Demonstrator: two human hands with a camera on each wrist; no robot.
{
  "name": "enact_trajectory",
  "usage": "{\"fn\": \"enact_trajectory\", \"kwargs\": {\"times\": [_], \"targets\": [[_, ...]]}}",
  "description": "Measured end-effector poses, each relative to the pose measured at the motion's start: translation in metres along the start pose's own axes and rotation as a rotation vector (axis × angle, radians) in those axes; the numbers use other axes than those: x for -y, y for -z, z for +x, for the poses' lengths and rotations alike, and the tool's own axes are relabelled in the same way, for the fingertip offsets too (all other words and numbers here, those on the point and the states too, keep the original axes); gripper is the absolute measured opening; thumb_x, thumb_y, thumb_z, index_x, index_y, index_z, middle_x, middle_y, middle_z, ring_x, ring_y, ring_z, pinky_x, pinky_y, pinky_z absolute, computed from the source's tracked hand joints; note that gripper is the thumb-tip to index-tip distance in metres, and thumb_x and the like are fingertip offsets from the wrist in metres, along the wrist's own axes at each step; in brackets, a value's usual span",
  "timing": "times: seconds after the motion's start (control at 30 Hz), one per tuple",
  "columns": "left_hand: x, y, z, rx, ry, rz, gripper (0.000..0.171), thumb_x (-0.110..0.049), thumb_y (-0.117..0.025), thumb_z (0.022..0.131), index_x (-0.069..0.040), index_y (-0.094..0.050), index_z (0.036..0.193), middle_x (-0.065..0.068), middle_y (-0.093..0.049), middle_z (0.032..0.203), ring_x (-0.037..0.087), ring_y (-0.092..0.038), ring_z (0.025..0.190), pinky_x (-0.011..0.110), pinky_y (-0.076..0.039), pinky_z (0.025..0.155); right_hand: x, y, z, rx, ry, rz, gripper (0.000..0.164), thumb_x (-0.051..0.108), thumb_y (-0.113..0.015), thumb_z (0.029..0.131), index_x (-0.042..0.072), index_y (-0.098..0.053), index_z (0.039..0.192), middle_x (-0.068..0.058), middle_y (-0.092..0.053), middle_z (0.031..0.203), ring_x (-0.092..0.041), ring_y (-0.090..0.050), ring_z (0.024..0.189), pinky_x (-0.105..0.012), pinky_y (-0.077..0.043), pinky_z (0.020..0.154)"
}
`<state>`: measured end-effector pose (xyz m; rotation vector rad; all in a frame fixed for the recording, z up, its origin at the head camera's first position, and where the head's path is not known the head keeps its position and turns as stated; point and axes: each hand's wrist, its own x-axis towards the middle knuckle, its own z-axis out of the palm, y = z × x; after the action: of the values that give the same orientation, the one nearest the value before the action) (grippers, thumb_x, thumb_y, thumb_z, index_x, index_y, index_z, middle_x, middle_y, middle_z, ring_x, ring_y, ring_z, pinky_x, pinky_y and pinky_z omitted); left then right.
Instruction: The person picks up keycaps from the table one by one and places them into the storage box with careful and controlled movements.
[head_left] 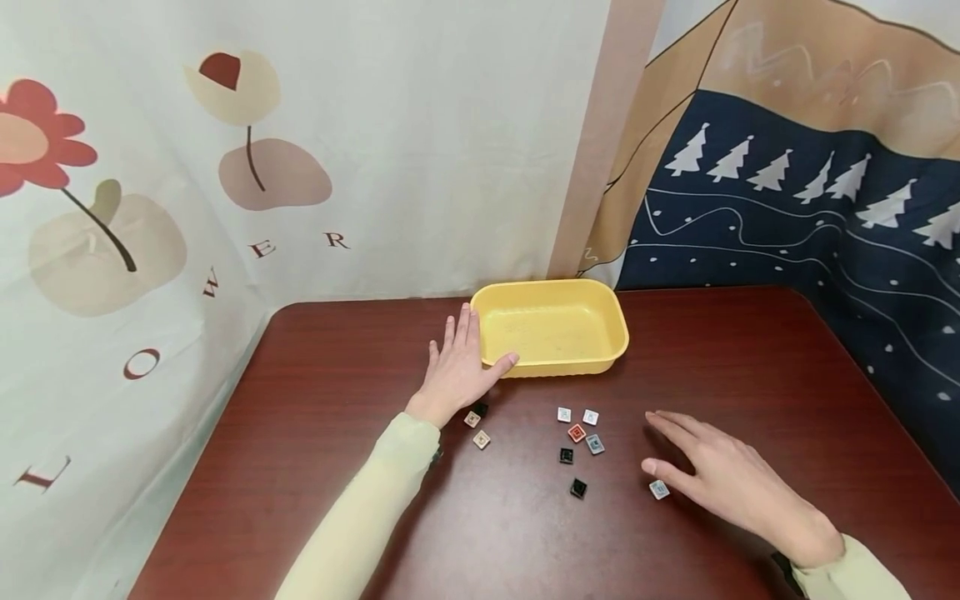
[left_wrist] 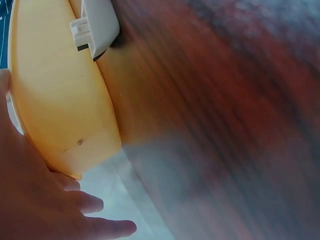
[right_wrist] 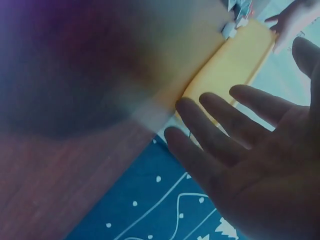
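Observation:
My left hand (head_left: 459,367) lies with extended fingers along the left end of a yellow plastic basin (head_left: 611,358), its thumb over the near rim. The basin's side wall fills part of the left wrist view, beside those fingers. To the right, my right hand (head_left: 731,479) is held over the table, fingers loosely extended and nothing in its grasp. Close by its thumb is a white-and-blue square piece (head_left: 659,489) resembling a keycap. Several similar pieces lie between the hands, among them a red one (head_left: 576,433), a grey-blue one (head_left: 596,444) and a black one (head_left: 578,487).
Near my left wrist are two beige pieces, one of them a beige square (head_left: 482,439), and a dark one partly hidden. The dark red wooden table (head_left: 337,367) meets a printed curtain (head_left: 420,167) at its back and left edges.

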<state>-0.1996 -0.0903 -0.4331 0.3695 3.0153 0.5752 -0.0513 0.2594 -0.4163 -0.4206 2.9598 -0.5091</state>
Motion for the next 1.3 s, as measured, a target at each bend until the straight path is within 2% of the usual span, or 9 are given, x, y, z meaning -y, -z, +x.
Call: {"fn": "enact_trajectory", "kwargs": {"times": [0.2,0.4,0.57,0.73,0.93,1.1,1.2,1.3], "targets": [[-0.001,-0.001,0.000,0.002,0.001,-0.001,0.112,-0.082,-0.040,0.094,-0.004,-0.004,0.166,0.007,0.005,0.174,0.034,-0.003,0.159,0.068,-0.017,0.119,0.003,-0.010,-0.010,0.032,0.016,0.021,0.066,0.063,-0.073,0.088,0.017,-0.069,0.135,-0.003,-0.065,0.127,-0.027,-0.065,0.112,-0.056,-0.054,0.090],[0.001,-0.002,0.001,-0.014,-0.003,0.010,0.111,-0.081,-0.040,0.094,-0.003,-0.006,0.166,0.010,-0.001,0.174,0.036,-0.007,0.159,0.069,-0.018,0.118,0.002,-0.016,-0.013,0.026,0.102,0.015,0.040,0.049,-0.083,0.085,0.026,-0.073,0.117,0.014,-0.059,0.109,-0.006,-0.058,0.093,-0.037,-0.055,0.081],[0.001,-0.002,0.001,-0.017,-0.008,0.006,0.110,-0.080,-0.040,0.095,-0.003,-0.008,0.166,0.011,-0.002,0.174,0.038,-0.010,0.158,0.069,-0.019,0.118,0.001,-0.018,-0.015,0.061,0.125,0.078,0.029,0.034,-0.087,0.084,0.029,-0.070,0.108,0.017,-0.055,0.102,0.002,-0.051,0.080,-0.024,-0.051,0.069],[0.000,-0.002,0.000,-0.009,-0.009,0.012,0.110,-0.080,-0.040,0.095,-0.002,-0.007,0.166,0.011,-0.001,0.174,0.039,-0.010,0.158,0.069,-0.019,0.118,0.000,-0.021,-0.016,0.065,0.152,0.122,0.026,0.021,-0.086,0.085,0.028,-0.070,0.103,0.017,-0.055,0.097,0.003,-0.050,0.077,-0.023,-0.050,0.066],[0.002,0.000,0.000,-0.002,-0.007,0.024,0.111,-0.081,-0.040,0.094,-0.003,-0.006,0.166,0.009,0.003,0.174,0.038,-0.009,0.158,0.068,-0.019,0.118,0.000,-0.024,-0.014,0.013,0.221,0.094,0.021,0.013,-0.084,0.086,0.024,-0.071,0.099,0.016,-0.056,0.095,0.004,-0.051,0.074,-0.023,-0.050,0.064],[0.002,0.000,0.000,-0.004,-0.005,0.026,0.111,-0.081,-0.040,0.095,-0.002,-0.008,0.166,0.011,0.000,0.174,0.038,-0.010,0.158,0.069,-0.020,0.118,0.002,-0.021,-0.010,0.004,0.225,0.080,0.017,0.011,-0.083,0.087,0.021,-0.074,0.098,0.015,-0.058,0.094,0.003,-0.053,0.074,-0.024,-0.052,0.064],[0.001,0.001,0.000,0.000,-0.004,0.025,0.111,-0.080,-0.041,0.095,-0.002,-0.008,0.166,0.011,0.001,0.174,0.038,-0.010,0.158,0.069,-0.020,0.118,0.004,-0.016,-0.007,-0.026,0.210,0.060,0.016,0.012,-0.083,0.087,0.021,-0.076,0.098,0.014,-0.060,0.096,0.002,-0.055,0.076,-0.024,-0.054,0.066],[0.000,0.000,0.001,0.004,-0.005,0.025,0.111,-0.080,-0.041,0.095,-0.002,-0.007,0.166,0.010,0.002,0.174,0.038,-0.010,0.158,0.069,-0.020,0.118,0.006,-0.011,-0.003,-0.099,0.225,0.021,0.015,0.012,-0.083,0.087,0.019,-0.078,0.099,0.012,-0.064,0.098,-0.002,-0.060,0.080,-0.028,-0.056,0.069]]}}
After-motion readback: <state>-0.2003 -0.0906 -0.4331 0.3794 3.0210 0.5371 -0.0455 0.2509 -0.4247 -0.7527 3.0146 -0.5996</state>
